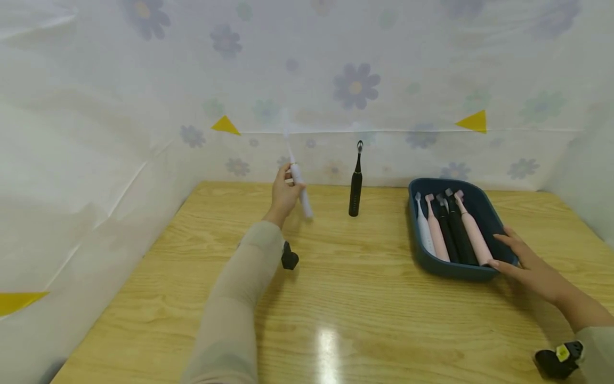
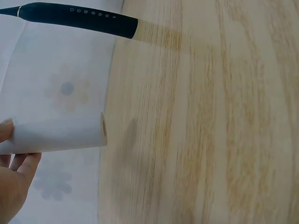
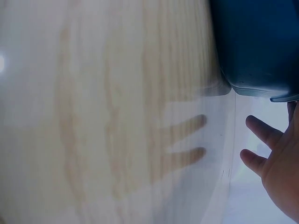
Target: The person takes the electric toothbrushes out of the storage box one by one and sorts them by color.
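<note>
In the head view my left hand [image 1: 285, 194] grips a white electric toothbrush [image 1: 304, 197] by its handle, tilted and raised off the table, brush head up. The left wrist view shows the handle's round base [image 2: 103, 130] poking out past my fingers. To its right a black electric toothbrush [image 1: 355, 194] stands upright on its base. At the right, my right hand [image 1: 534, 269] touches the near right corner of a dark blue basket [image 1: 446, 270], its fingers straight and spread; two of them stay off the basket in the right wrist view.
Inside the basket lie several electric toothbrushes: a white one [image 1: 424, 232], pink ones [image 1: 475, 234] and black ones [image 1: 460, 232]. The wooden table [image 1: 345, 298] ends at a flowered white sheet [image 1: 297, 69] behind and at the sides. Yellow triangles [image 1: 472, 122] are stuck on the sheet.
</note>
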The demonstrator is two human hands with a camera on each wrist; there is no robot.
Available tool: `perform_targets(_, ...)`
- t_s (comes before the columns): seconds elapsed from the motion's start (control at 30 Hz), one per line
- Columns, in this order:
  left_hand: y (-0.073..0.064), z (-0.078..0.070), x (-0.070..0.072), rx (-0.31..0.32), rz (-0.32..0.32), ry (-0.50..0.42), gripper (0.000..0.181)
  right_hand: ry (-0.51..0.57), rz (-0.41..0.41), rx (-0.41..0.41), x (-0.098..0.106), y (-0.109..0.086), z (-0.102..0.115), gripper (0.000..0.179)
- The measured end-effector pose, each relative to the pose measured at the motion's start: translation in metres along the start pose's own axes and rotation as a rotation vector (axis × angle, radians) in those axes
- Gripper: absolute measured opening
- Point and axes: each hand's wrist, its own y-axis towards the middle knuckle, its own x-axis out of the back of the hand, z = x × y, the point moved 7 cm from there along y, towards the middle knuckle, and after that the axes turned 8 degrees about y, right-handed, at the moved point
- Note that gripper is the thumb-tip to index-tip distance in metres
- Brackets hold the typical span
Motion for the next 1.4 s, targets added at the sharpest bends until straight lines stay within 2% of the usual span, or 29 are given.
perform_targets(0.33,0.008,0.008,0.002,0.006,-0.004,0.111,0.06,-0.003,-0.004,0.013,0.0,0.0,0.001,0.063)
perform_targets(0.8,0.013,0.016,-0.001,-0.014,-0.009,0.151,0.052,-0.004,0.0,-0.003,0.0,0.0,0.001,0.063)
perform_targets(1.13,0.014,0.015,-0.008,-0.049,-0.001,0.203,0.048,0.009,-0.004,-0.003,0.0,0.0,-0.001,0.064)
perform_targets(1.4,0.015,0.015,-0.009,-0.035,0.012,0.213,0.049,0.011,-0.001,0.001,0.0,0.0,-0.002,0.064)
